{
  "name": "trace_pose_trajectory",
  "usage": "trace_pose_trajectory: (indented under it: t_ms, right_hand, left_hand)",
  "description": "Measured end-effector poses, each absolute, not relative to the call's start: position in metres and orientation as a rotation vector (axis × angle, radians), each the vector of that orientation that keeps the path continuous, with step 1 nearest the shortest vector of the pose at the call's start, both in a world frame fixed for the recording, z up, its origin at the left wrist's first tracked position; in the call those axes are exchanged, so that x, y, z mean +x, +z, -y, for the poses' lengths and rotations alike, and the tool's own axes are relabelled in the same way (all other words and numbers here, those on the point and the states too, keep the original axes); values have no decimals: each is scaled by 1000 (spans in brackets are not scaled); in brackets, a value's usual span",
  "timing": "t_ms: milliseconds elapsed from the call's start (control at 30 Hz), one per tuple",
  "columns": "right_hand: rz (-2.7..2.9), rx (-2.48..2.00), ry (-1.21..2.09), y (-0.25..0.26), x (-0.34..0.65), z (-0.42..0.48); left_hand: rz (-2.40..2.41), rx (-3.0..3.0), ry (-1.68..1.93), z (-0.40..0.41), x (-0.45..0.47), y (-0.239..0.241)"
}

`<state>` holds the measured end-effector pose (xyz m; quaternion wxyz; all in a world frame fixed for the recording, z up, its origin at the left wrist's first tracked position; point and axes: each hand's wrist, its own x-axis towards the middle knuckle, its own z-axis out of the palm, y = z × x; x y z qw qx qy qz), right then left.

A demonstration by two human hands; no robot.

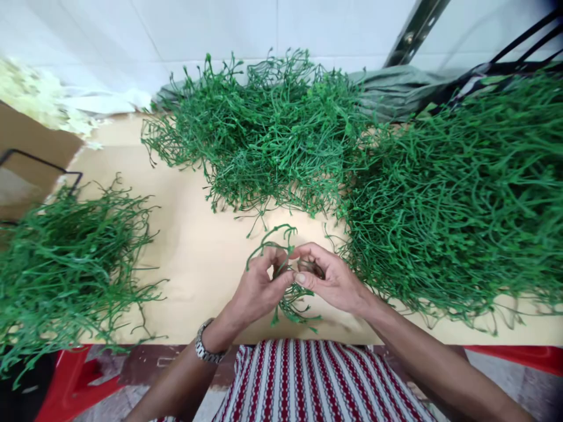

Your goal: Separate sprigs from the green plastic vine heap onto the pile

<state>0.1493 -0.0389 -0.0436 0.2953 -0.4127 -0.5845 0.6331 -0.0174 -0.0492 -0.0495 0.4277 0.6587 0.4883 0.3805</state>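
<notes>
Close to the table's front edge, my left hand [265, 280] pinches a green artificial plant stem [294, 305], its thin branches sticking out above and below the fingers. My right hand [329, 274] meets it from the other side, thumb and fingertips closed on the same stem where the two hands touch. The exact spot between the fingertips is partly hidden. Beyond my hands lies a heap of similar green stems [281, 129], with a few loose sprigs at its near side.
A large pile of green stems [461, 199] covers the table's right side. Another pile [74, 258] hangs over the left front edge. At far left are a cardboard box [35, 140] and pale yellow flowers [35, 94]. Grey-green cloth [396, 91] lies along the wall.
</notes>
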Motion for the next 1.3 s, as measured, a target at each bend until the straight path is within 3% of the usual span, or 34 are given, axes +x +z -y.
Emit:
trace_pose_trajectory:
  t_ms: [367,633,867,1167,1300]
  right_hand:
    - [1659,-1047,1620,-46,148,39]
    - [2209,-957,829,-43,156,34]
    - [2474,-1000,357,-41,154,32]
    - [2525,-1099,525,-46,150,32]
    - [2608,-1172,338,-46,146,33]
  left_hand:
    - [-1068,1240,985,48,-8,-48]
    - [-1012,1190,888,47,-14,-41]
    - [-1193,1504,743,45,-15,-33]
    - [-1244,1537,751,41,-16,-34]
    - [-1252,1543,745,41,-17,-35]
